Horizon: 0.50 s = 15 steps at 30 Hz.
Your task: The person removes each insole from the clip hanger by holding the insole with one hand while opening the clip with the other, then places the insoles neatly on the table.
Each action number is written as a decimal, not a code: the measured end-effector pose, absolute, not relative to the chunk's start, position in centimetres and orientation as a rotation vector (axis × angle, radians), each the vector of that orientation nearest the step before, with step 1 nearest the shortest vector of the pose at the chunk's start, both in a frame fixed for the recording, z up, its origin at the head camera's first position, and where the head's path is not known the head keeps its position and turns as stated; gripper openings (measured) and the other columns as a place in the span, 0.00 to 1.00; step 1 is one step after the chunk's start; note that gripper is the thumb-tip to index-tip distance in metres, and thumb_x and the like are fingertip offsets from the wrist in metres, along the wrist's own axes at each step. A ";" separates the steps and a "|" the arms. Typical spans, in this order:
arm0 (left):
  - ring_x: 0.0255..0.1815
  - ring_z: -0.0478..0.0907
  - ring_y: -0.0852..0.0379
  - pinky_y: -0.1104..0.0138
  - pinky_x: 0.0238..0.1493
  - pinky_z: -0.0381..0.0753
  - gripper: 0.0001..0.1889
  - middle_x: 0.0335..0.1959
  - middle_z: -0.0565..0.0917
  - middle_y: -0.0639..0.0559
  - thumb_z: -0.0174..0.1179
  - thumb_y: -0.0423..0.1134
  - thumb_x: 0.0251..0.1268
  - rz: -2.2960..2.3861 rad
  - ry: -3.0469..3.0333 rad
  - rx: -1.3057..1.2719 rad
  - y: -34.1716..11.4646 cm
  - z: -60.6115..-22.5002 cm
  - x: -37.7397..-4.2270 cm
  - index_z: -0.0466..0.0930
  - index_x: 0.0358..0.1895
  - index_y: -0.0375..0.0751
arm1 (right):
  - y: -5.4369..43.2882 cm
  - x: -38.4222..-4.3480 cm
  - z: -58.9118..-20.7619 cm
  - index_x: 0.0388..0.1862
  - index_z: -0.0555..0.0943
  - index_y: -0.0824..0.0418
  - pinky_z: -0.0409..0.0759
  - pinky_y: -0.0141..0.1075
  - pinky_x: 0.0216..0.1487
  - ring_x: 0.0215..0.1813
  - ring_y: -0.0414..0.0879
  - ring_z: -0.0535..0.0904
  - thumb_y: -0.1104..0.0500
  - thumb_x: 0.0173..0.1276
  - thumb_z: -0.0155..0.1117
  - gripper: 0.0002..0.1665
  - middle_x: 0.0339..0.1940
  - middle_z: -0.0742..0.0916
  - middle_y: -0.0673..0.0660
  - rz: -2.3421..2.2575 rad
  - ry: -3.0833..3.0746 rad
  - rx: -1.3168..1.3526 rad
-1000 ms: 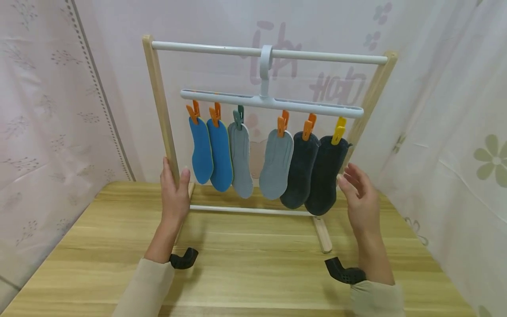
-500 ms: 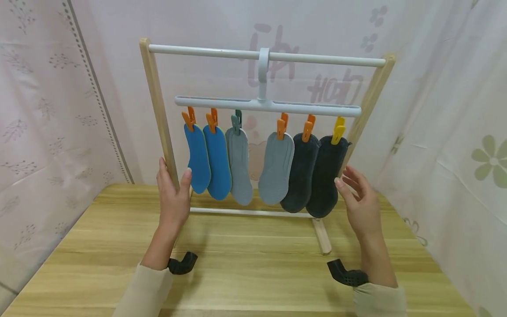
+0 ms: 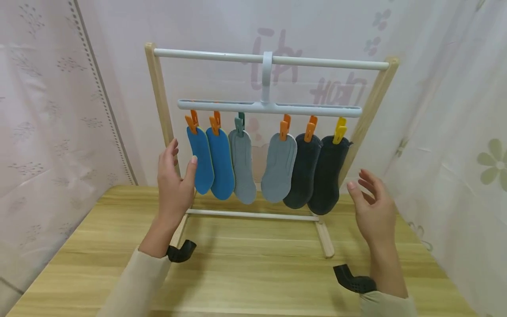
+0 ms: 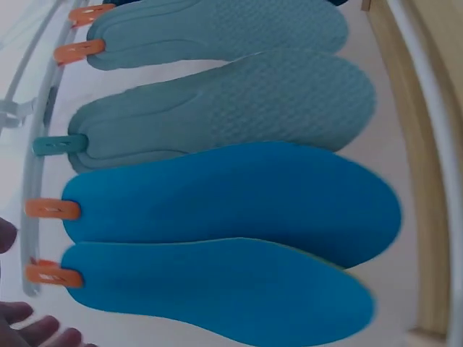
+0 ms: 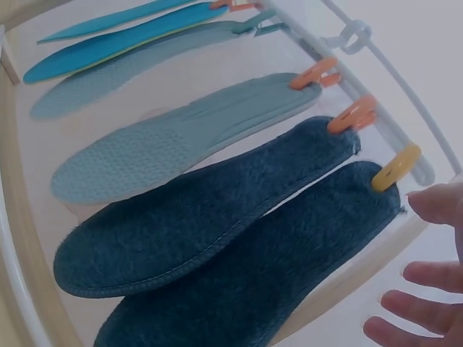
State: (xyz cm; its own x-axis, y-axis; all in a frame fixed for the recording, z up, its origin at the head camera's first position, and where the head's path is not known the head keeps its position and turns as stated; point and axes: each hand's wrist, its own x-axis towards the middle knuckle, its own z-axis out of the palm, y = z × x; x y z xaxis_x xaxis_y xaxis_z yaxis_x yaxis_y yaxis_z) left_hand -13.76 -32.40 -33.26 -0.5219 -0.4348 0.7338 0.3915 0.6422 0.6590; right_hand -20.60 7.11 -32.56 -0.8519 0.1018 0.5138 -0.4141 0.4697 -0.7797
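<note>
A pale blue-grey hanger (image 3: pixel 222 106) hooks over the top bar (image 3: pixel 332 64) of a wooden-sided rack. From it hang two blue insoles (image 3: pixel 222 169), two grey insoles (image 3: pixel 279 169) and two dark fuzzy insoles (image 3: pixel 328 176). Each is held by a clip: orange clips (image 3: pixel 284 130), a green clip (image 3: pixel 239 125) and a yellow clip (image 3: pixel 339 132). My left hand (image 3: pixel 174 189), fingers relaxed and thumb spread, overlaps the left post (image 3: pixel 156 83) beside the outer blue insole. To the right of the right post (image 3: pixel 376 97), my right hand (image 3: pixel 376 211) hovers with loose, spread fingers, holding nothing.
The rack's feet (image 3: pixel 325 240) stand on a wood-grain table (image 3: pixel 253 268), joined by a white lower bar (image 3: pixel 253 215). Behind and at both sides hangs a pale patterned curtain (image 3: pixel 206 26). Black wrist mounts (image 3: pixel 182 252) sit at both cuffs.
Both hands have come away from the rack's posts. My left hand has risen a little, and my right hand has shifted right. The hanger has swung slightly, its left end now lower.
</note>
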 end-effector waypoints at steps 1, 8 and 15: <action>0.75 0.65 0.46 0.48 0.75 0.68 0.33 0.76 0.66 0.42 0.55 0.45 0.77 -1.027 -1.880 0.036 -32.4 -32.7 -13.9 0.58 0.78 0.38 | 7.1 -20.5 -32.5 0.72 0.74 0.49 0.76 0.21 0.61 0.66 0.39 0.78 0.50 0.74 0.63 0.29 0.69 0.81 0.53 1.354 -2.201 0.263; 0.80 0.59 0.44 0.41 0.79 0.60 0.37 0.80 0.61 0.42 0.53 0.50 0.76 -1.023 -2.029 0.070 -32.9 -29.7 -14.5 0.53 0.80 0.39 | 6.4 -19.2 -31.7 0.64 0.81 0.57 0.76 0.15 0.56 0.56 0.26 0.78 0.56 0.73 0.66 0.22 0.57 0.86 0.42 1.311 -2.080 0.361; 0.84 0.52 0.43 0.41 0.80 0.58 0.42 0.83 0.53 0.40 0.52 0.53 0.77 -1.106 -2.148 0.085 -33.5 -28.1 -15.0 0.42 0.82 0.37 | 5.2 -17.2 -30.6 0.59 0.84 0.60 0.76 0.14 0.55 0.52 0.26 0.81 0.62 0.71 0.66 0.18 0.50 0.86 0.35 1.365 -2.051 0.535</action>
